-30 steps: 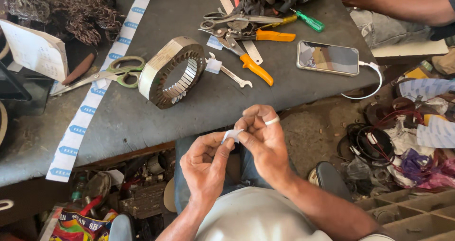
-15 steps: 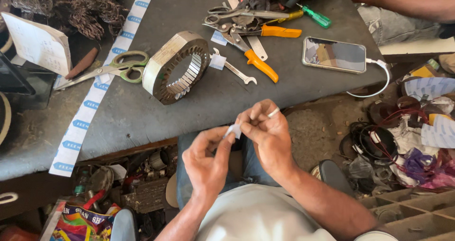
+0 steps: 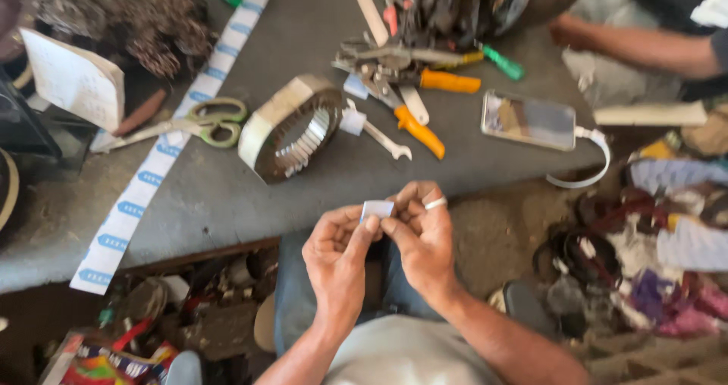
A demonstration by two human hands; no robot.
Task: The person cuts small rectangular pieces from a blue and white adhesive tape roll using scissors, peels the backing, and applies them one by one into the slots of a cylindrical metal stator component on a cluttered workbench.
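Observation:
Over my lap, just in front of the table edge, my left hand [image 3: 337,256] and my right hand [image 3: 421,237] both pinch a small white piece of paper [image 3: 376,208] between their fingertips. There is a ring on a finger of my right hand. On the grey table [image 3: 227,195] beyond them lies a round metal stator core [image 3: 292,127] with slotted teeth inside, tilted on its side.
Green-handled scissors [image 3: 205,123], a long white paper strip [image 3: 152,180], a small spanner [image 3: 383,139], orange-handled pliers [image 3: 417,123] and a phone [image 3: 529,120] with a white cable lie on the table. Another person's arm [image 3: 629,44] rests at the far right. Clutter covers the floor.
The view has shifted and blurred slightly. My hands have stayed together on the paper piece, turning it a little between the fingertips.

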